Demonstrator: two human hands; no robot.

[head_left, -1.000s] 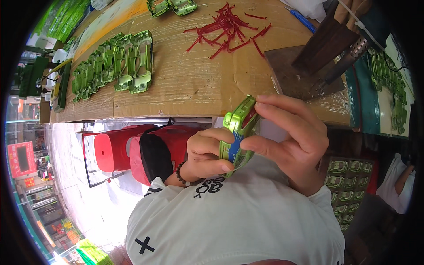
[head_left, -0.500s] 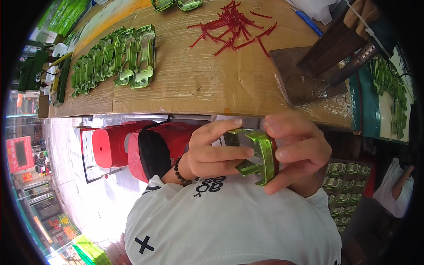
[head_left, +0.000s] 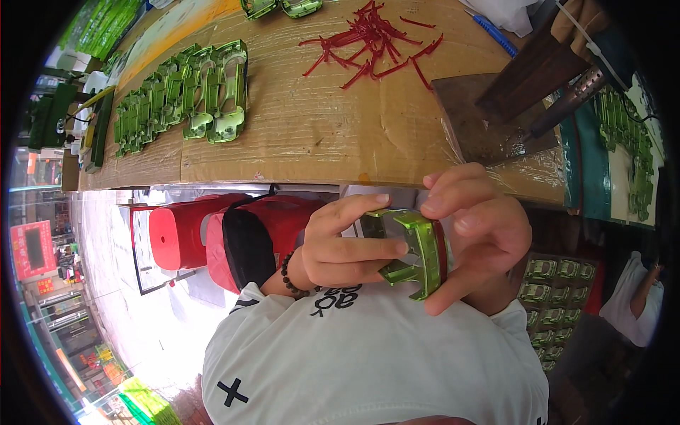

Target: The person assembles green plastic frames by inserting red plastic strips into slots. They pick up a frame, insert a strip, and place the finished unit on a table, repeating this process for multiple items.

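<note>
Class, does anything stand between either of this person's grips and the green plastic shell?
Nothing visible does. The left grip holds the green plastic shell directly. The right grip is at its other side, beside a red edge; full contact there is unclear. The red strips lie apart, on the table.

A glossy green plastic part [head_left: 425, 259] is held up between the left hand [head_left: 346, 244] and the right hand [head_left: 483, 230], its bright surface catching the light. The frame-like piece stands on edge, tilted, its lower end angled slightly toward the right hand. Its hollow, open side faces the left hand, whose fingers reach over its upper edge and into the opening. A red strip [head_left: 443, 256] runs along the side facing the right palm, while the right thumb meets the bottom corner and the right fingertips sit close to the top.
</note>
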